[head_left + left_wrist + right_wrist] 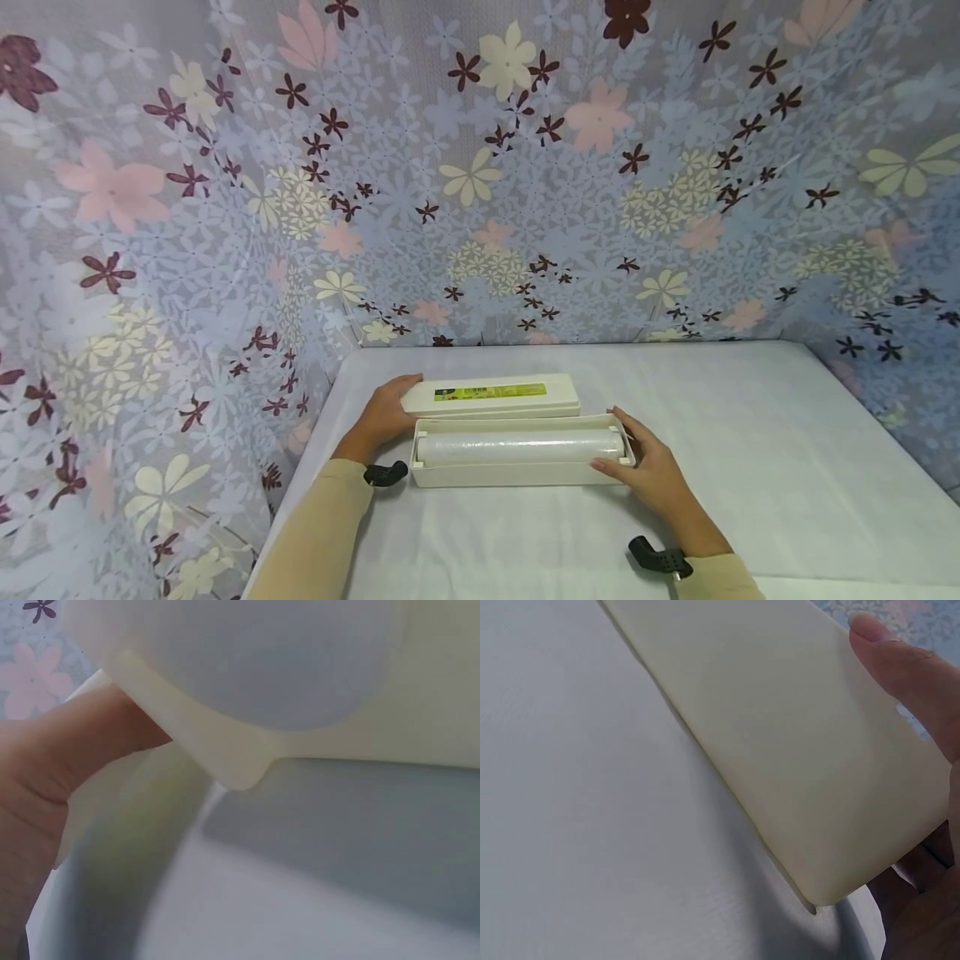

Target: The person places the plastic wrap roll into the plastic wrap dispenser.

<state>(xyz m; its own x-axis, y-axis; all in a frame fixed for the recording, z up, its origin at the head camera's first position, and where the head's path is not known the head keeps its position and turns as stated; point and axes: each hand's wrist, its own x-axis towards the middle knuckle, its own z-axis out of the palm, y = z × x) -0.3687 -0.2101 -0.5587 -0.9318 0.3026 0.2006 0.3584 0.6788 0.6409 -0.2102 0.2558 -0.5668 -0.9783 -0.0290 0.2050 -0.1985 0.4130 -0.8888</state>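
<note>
A long cream plastic box (510,476) lies on the table with its top uncovered. Inside it is a roll of clear cling film (517,446). Behind the box sits its cream lid (562,393), which bears a yellow-green label (491,392). My left hand (386,412) grips the lid's left end; its thumb is partly hidden behind the box corner in the left wrist view. At the box's right end my right hand (648,467) holds on, thumb against the front wall and fingers round the far side. The right wrist view shows that thumb (911,671) on the box.
A white cloth covers the table (750,467). Flower-patterned curtains (480,208) hang behind it and along both sides. Black camera mounts (660,557) stick out from both wrists near the sleeves.
</note>
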